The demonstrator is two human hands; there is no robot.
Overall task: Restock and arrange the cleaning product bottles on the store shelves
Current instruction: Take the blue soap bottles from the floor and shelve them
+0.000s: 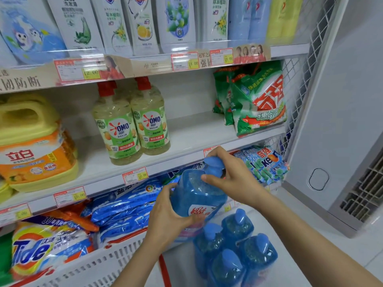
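Blue bottle (194,195): 6 o'clock, tilted, below middle shelf (196,131).
Left hand (165,220): wraps base, likely bearing weight.
Right hand (234,179): clasps cap, likely steering.
Spare bottles (234,251): 5 o'clock, unshelved.

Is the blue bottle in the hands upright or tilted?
Tilted. The blue bottle leans to the right; left hand holds its base, right hand its neck.

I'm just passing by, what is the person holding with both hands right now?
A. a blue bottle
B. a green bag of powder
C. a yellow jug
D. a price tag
A: the left hand grips the lower body of the blue bottle while the right hand wraps round its cap end, in front of the shelves.
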